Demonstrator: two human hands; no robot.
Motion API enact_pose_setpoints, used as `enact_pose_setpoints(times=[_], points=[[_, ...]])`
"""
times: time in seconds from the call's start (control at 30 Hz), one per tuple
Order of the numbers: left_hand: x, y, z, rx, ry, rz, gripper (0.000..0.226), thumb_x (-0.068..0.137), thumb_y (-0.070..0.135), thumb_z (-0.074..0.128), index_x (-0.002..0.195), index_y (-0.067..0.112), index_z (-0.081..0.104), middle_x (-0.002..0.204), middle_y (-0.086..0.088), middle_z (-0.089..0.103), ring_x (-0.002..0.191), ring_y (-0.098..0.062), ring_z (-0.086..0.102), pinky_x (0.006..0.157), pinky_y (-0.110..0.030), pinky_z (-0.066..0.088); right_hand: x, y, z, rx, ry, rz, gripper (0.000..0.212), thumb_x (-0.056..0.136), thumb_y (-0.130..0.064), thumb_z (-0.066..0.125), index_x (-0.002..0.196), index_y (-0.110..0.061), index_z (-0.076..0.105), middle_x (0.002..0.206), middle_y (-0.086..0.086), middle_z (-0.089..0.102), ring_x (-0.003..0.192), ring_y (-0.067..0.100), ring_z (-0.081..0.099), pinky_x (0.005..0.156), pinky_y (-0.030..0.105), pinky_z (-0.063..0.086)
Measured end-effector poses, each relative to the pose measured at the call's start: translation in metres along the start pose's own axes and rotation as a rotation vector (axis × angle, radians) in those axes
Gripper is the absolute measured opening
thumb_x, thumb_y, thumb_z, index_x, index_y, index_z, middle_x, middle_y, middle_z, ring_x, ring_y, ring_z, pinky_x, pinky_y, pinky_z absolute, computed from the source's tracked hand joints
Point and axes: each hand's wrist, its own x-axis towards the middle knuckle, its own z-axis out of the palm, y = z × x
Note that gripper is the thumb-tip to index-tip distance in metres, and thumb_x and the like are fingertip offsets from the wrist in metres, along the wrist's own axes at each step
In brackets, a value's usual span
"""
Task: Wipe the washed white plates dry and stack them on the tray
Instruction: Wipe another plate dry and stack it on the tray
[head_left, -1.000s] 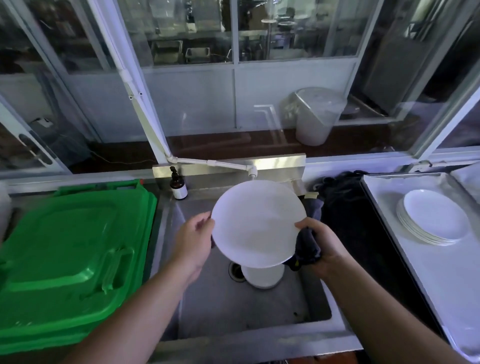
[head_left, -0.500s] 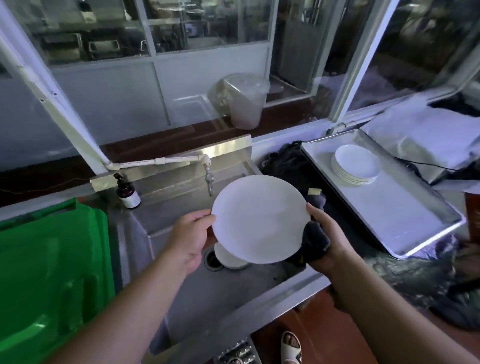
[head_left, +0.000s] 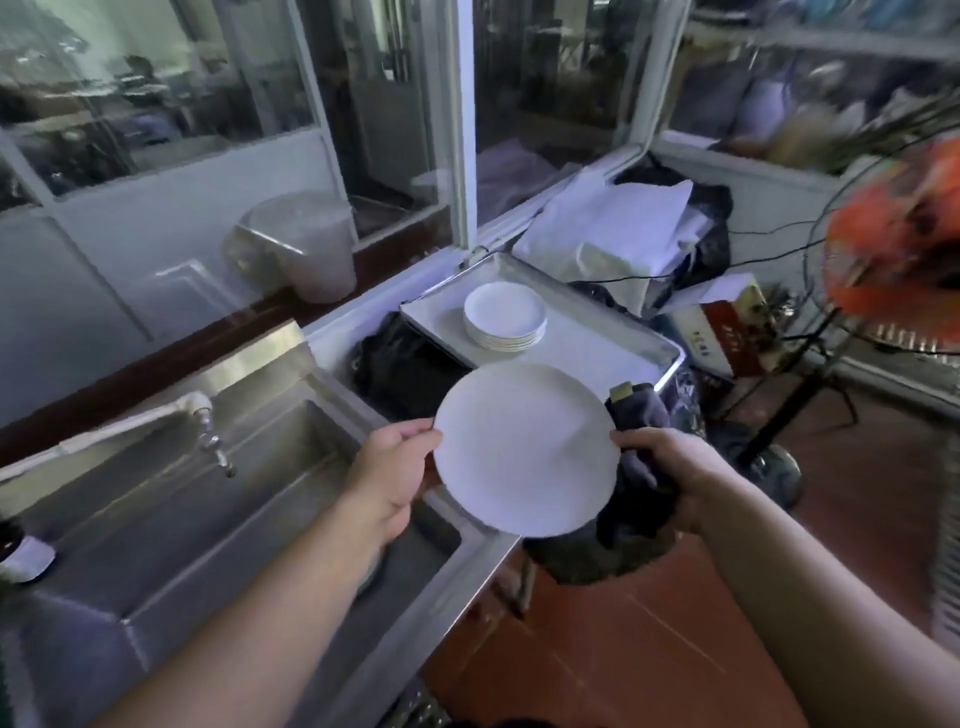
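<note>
I hold a round white plate (head_left: 524, 449) upright in front of me, past the right end of the sink. My left hand (head_left: 392, 467) grips its left rim. My right hand (head_left: 670, 470) grips its right rim together with a dark cloth (head_left: 639, 421) that bunches behind the plate. Beyond the plate lies a metal tray (head_left: 597, 345) lined in white, with a stack of several white plates (head_left: 505, 314) on its far part.
A steel sink (head_left: 171, 499) with a white tap (head_left: 208, 436) lies to the left. A black bag (head_left: 410, 369) sits between sink and tray. White bags, a box and an orange fan (head_left: 893, 249) crowd the right side. Glass windows run along the back.
My view and both hands have swung to the right. The plate has moved from over the sink to beyond its right end, nearer the tray. Both grips are unchanged.
</note>
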Motion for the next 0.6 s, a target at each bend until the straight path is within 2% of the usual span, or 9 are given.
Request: enact_pose_setpoints(times=[0.1,0.17,0.23,0.3,0.37,0.47,0.53,0.6], points=[[0.004,0.0,0.072,0.056,-0.113,0.004,0.018,0.101,0.001,0.058,0.104,0.008,0.074,0.086,-0.005,0.08,0.073,-0.017,0.075,0.065,-0.032,0.06,-0.007,-0.006,-0.069,0.093,0.051,-0.016,0.067,0.094,-0.016,0.068,0.032,-0.009,0.043,0.034,0.008,0.038,0.03,0.025,0.038,0.039,0.025,0.036],[0.004,-0.002,0.122,0.081,-0.174,-0.006,0.021,0.102,0.0,0.055,0.104,0.007,0.075,0.089,-0.007,0.08,0.075,-0.016,0.076,0.065,-0.031,0.061,-0.012,-0.011,-0.114,0.128,0.115,-0.023,0.061,0.093,-0.013,0.068,0.035,-0.009,0.049,0.036,0.008,0.041,0.029,0.024,0.04,0.037,0.022,0.037],[0.0,-0.004,0.168,0.106,-0.235,-0.017,0.023,0.103,0.0,0.053,0.105,0.006,0.075,0.096,-0.009,0.08,0.081,-0.019,0.076,0.073,-0.034,0.062,-0.017,-0.015,-0.155,0.16,0.19,-0.041,0.038,0.09,-0.01,0.071,0.055,-0.001,0.061,0.044,0.013,0.051,0.038,0.026,0.05,0.045,0.026,0.043],[-0.004,-0.008,0.217,0.138,-0.294,-0.021,0.023,0.103,0.001,0.053,0.108,0.005,0.076,0.099,-0.01,0.08,0.087,-0.022,0.076,0.078,-0.036,0.061,-0.021,-0.019,-0.198,0.195,0.291,-0.064,0.012,0.09,-0.007,0.073,0.088,0.004,0.069,0.058,0.017,0.065,0.052,0.029,0.063,0.055,0.032,0.05],[-0.004,-0.01,0.246,0.168,-0.322,-0.006,0.023,0.101,0.001,0.054,0.108,0.005,0.076,0.099,-0.011,0.08,0.087,-0.024,0.075,0.076,-0.037,0.061,-0.021,-0.021,-0.224,0.22,0.342,-0.09,0.011,0.091,-0.004,0.073,0.101,0.0,0.07,0.068,0.016,0.072,0.056,0.029,0.069,0.058,0.033,0.054],[-0.006,-0.013,0.3,0.192,-0.355,0.001,0.024,0.099,-0.001,0.055,0.098,0.007,0.078,0.091,-0.01,0.08,0.078,-0.023,0.074,0.067,-0.032,0.06,-0.019,-0.024,-0.273,0.242,0.406,-0.108,0.013,0.09,-0.003,0.073,0.103,-0.003,0.072,0.07,0.015,0.074,0.056,0.028,0.071,0.058,0.032,0.055],[-0.005,-0.012,0.328,0.201,-0.375,-0.007,0.024,0.099,-0.002,0.056,0.093,0.008,0.078,0.09,-0.012,0.079,0.078,-0.025,0.073,0.069,-0.032,0.06,-0.012,-0.025,-0.298,0.265,0.456,-0.109,0.017,0.088,-0.002,0.075,0.105,-0.002,0.073,0.083,0.019,0.078,0.067,0.032,0.074,0.068,0.038,0.059],[0.0,-0.011,0.351,0.214,-0.401,-0.014,0.022,0.1,-0.001,0.056,0.096,0.006,0.077,0.096,-0.016,0.079,0.082,-0.028,0.073,0.075,-0.036,0.059,-0.004,-0.028,-0.317,0.28,0.476,-0.106,0.019,0.086,0.0,0.075,0.105,-0.002,0.074,0.093,0.023,0.079,0.074,0.035,0.075,0.072,0.041,0.061]])
